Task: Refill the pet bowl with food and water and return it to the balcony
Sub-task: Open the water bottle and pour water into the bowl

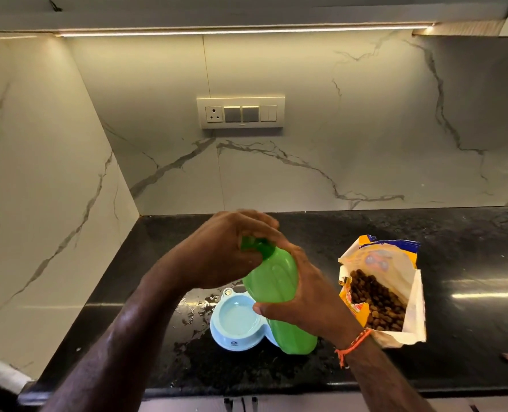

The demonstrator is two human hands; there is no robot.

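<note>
Nearby, open kibble bag (377,295) flanks bowl (235,319).

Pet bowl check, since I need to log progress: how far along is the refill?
Done: the left well of the pet bowl holds water. In hand: the right hand holds the green bottle while the left hand grips its cap. Left: the other well is hidden behind the bottle, the kibble bag stands open, and the bowl sits on the counter.

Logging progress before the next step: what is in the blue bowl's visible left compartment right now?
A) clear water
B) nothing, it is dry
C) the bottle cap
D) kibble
A: the pet bowl's left compartment holds clear water, while the kibble sits in its open bag.
</note>
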